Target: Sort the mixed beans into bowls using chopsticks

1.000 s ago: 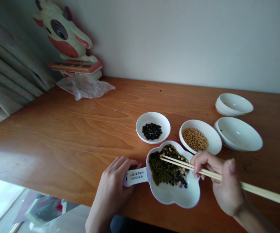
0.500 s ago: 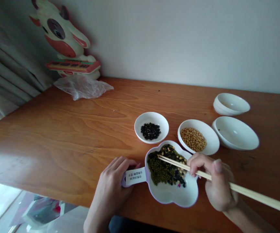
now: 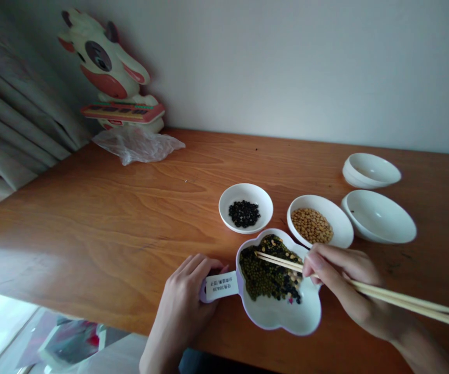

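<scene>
My left hand [image 3: 188, 296] is closed round the handle end of a white, flower-shaped dish [image 3: 279, 317] with a lilac rim and a labelled handle. Mixed beans [image 3: 267, 275], mostly green and black with some yellowish ones, fill its upper and left part. In my right hand [image 3: 344, 280] is a pair of chopsticks [image 3: 403, 299]; their tips lie close together among the beans near the dish's upper left. Whether a bean sits between the tips is too small to tell. Just beyond the dish stand a bowl of black beans [image 3: 244, 213] and a bowl of yellow beans [image 3: 312, 225].
Two more white bowls [image 3: 380, 217] [image 3: 372, 170] are at the right, the nearer one with a dark speck inside. A clear plastic bag [image 3: 140, 145] lies before a cow-shaped toy keyboard [image 3: 119, 78] by the wall. A curtain [image 3: 17, 124] hangs at the left.
My right hand has turned and its thumb has come down along the chopsticks, whose rear ends now spread apart. The tips stay in the same part of the dish. The view has shifted slightly.
</scene>
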Motion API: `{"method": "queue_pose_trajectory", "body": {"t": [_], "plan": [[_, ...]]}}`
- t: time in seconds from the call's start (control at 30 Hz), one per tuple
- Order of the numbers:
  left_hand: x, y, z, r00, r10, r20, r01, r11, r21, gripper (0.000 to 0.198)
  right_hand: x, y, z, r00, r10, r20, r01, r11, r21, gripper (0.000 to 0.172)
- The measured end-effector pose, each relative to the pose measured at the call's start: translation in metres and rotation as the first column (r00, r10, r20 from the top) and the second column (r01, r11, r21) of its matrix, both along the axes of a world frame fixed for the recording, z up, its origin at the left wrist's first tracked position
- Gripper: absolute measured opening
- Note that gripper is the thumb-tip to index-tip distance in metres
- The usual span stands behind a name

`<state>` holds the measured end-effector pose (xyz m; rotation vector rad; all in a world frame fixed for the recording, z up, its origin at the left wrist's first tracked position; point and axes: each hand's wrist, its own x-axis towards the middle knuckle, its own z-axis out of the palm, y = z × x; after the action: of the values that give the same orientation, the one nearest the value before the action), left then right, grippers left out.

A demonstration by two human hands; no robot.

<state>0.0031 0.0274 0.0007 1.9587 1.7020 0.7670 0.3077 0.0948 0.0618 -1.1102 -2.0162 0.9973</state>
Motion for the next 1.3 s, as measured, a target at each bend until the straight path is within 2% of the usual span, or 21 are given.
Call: {"method": "queue_pose_trajectory", "body": {"t": [0.1,0.23,0.4,0.5,0.63,0.77,0.83,0.93,1.0,1.1,1.17,1.3], "plan": [[0.0,0.002,0.001,1.0,-0.007,-0.004,0.007,1.0,-0.001,0.022,0.006,0.0,0.006,0.998,-0.048,0.035,0.05,0.997,-0.066,0.04],[0.001,0.003,0.003,1.0,-0.018,-0.002,0.018,0.999,0.027,0.021,0.013,0.005,0.023,0.993,-0.08,0.087,0.083,0.996,-0.029,0.036],[-0.001,0.0,0.001,1.0,-0.026,-0.002,0.026,0.999,0.039,0.024,0.007,0.037,0.056,0.979,-0.012,0.205,-0.014,0.992,0.126,0.038],[-0.001,0.001,-0.001,1.0,-0.024,-0.007,0.025,0.999,0.047,0.022,-0.001,0.054,0.068,0.953,0.042,0.301,-0.096,0.982,0.165,0.041],[0.0,0.002,-0.001,1.0,-0.017,-0.021,0.018,0.999,0.046,0.018,-0.004,0.055,0.066,0.91,0.034,0.414,-0.138,0.965,0.223,0.044],[0.001,0.002,0.003,1.0,-0.009,-0.025,0.01,0.998,0.058,0.016,-0.008,0.049,0.059,0.9,0.063,0.431,-0.203,0.936,0.286,0.04],[0.002,0.002,0.004,1.0,-0.007,-0.025,0.008,0.998,0.06,0.014,-0.012,0.048,0.058,0.888,0.135,0.439,-0.278,0.919,0.281,0.04],[0.002,0.002,0.005,1.0,-0.007,-0.022,0.008,0.998,0.059,0.014,-0.015,0.047,0.061,0.863,0.294,0.41,-0.398,0.897,0.194,0.042],[0.001,0.001,0.004,1.0,-0.006,-0.024,0.007,0.999,0.053,0.015,-0.013,0.046,0.063,0.876,0.298,0.379,-0.386,0.905,0.18,0.042],[0.0,0.001,0.002,0.999,-0.004,-0.033,0.006,0.998,0.057,0.017,-0.01,0.044,0.063,0.915,0.139,0.378,-0.252,0.93,0.268,0.039],[0.0,0.0,0.0,0.999,-0.003,-0.033,0.005,0.998,0.066,0.017,-0.011,0.044,0.063,0.908,0.099,0.407,-0.231,0.929,0.289,0.039],[0.0,0.0,-0.001,1.0,0.002,-0.021,-0.001,0.998,0.065,0.016,-0.016,0.044,0.063,0.864,0.221,0.453,-0.316,0.938,0.144,0.043]]}}
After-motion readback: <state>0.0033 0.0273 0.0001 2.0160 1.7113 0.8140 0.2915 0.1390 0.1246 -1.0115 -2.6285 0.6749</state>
